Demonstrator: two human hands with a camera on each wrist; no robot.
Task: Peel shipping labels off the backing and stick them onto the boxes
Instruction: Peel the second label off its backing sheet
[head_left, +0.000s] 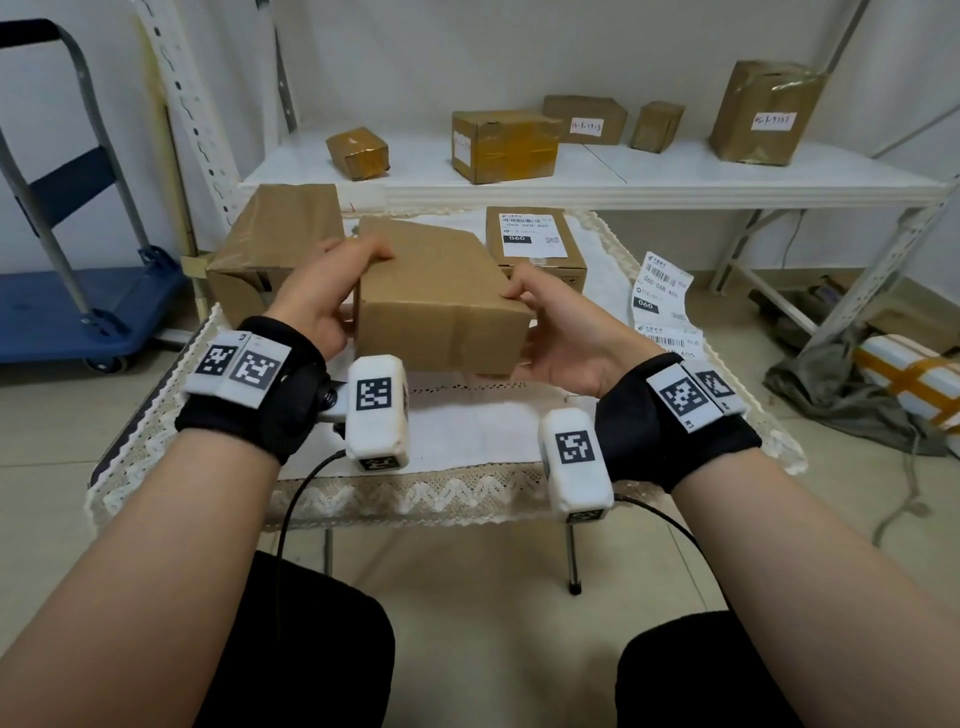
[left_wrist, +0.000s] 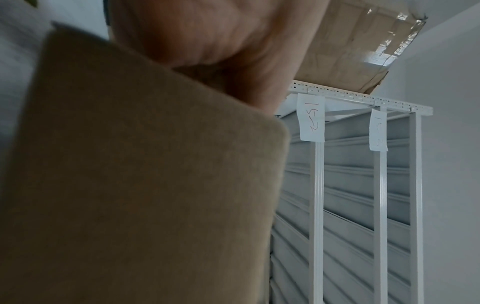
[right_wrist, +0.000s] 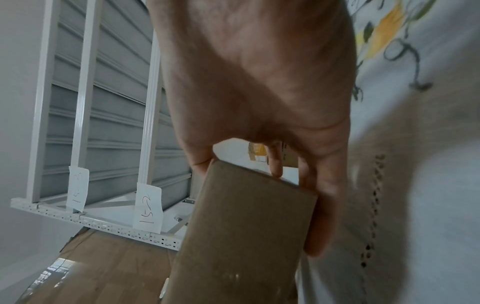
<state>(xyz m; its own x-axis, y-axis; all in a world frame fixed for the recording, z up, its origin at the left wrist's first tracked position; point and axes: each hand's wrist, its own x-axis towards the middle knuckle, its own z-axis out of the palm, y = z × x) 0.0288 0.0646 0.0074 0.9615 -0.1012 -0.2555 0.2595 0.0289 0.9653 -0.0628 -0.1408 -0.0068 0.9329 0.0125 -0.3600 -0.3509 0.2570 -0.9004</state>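
Observation:
A plain brown cardboard box (head_left: 441, 296) is held tilted just above the small table (head_left: 467, 441), with no label showing on its visible faces. My left hand (head_left: 332, 291) grips its left side, fingers curled over the top far edge. My right hand (head_left: 550, 322) grips its right end, thumb on top and fingers round the corner. The same box (left_wrist: 130, 174) fills the left wrist view; in the right wrist view my fingers (right_wrist: 319, 205) wrap the box (right_wrist: 246, 226). A strip of printed shipping labels (head_left: 662, 296) lies at the table's right edge.
A labelled box (head_left: 535, 244) sits behind on the right, a larger taped box (head_left: 270, 239) behind on the left. A white shelf (head_left: 597, 176) beyond holds several more boxes. A blue hand truck (head_left: 67, 291) stands left; a wrapped parcel (head_left: 909, 379) lies on the floor at right.

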